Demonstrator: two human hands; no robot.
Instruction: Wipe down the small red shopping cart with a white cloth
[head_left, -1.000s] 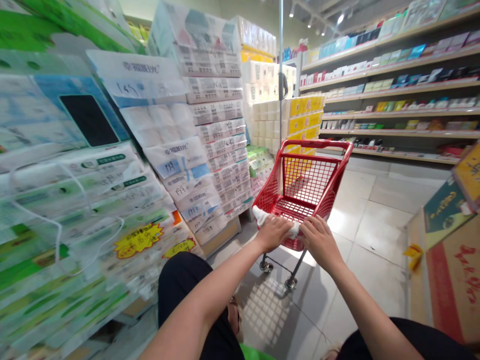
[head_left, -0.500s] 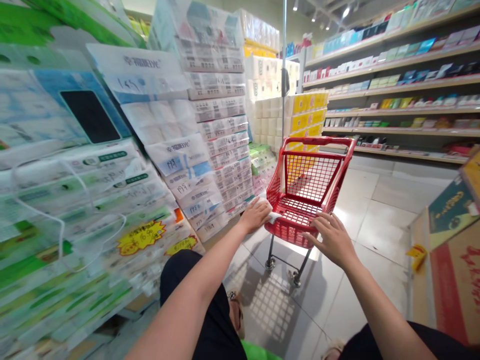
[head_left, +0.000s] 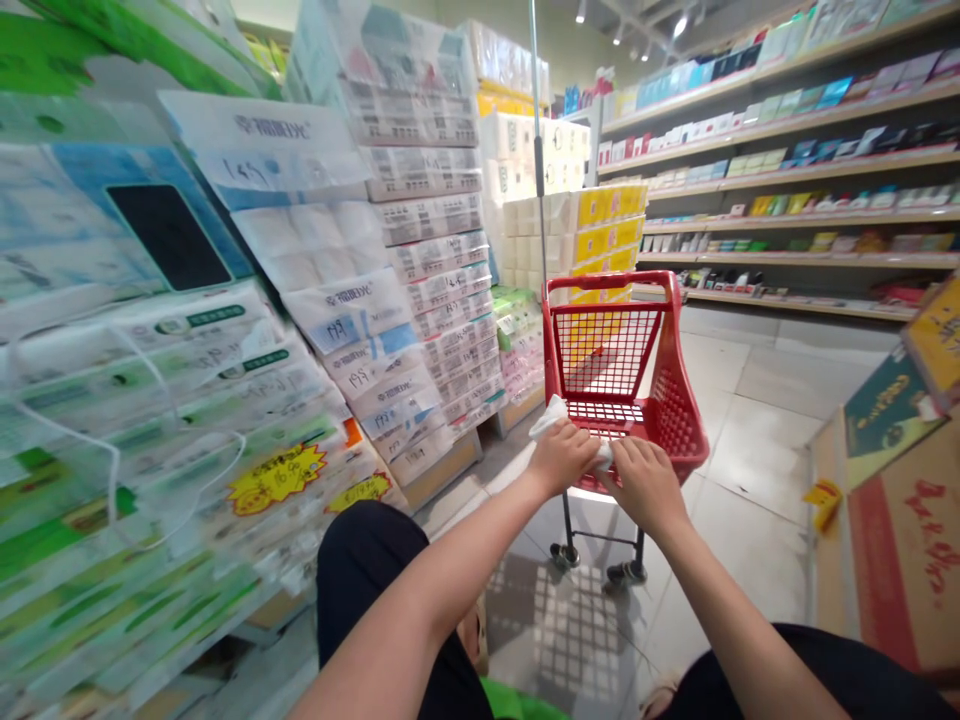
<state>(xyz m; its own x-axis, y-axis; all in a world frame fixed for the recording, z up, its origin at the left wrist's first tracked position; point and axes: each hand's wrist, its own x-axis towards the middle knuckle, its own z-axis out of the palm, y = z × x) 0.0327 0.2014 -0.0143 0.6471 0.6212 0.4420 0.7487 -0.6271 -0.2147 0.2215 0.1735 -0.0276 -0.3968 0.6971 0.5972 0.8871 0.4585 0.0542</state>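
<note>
A small red shopping cart (head_left: 679, 400) with a grid basket stands in front of my knees. My left hand (head_left: 566, 457) is closed over a crumpled white wipe (head_left: 551, 415) at the basket's near rim. Part of the wipe sticks out above the knuckles, and a bit shows by the fingertips. Close beside it, my right hand (head_left: 643, 480) has its fingers curled over the same rim, its thumb near the left fingertips. The stretch of rim under both hands is hidden.
Stacked tissue packs (head_left: 435, 260) rise on the left, with a dark phone (head_left: 169, 237) and a white cable (head_left: 112, 460) on the nearer ones. Stocked shelves (head_left: 780, 165) line the back right. Cartons (head_left: 900, 540) stand at the right. A thin metal pole (head_left: 537, 120) rises behind the cart.
My left hand has moved right along the rim with the wipe, right up to my right hand. The cart has turned, and its right side shows more. My right hand has shifted slightly left.
</note>
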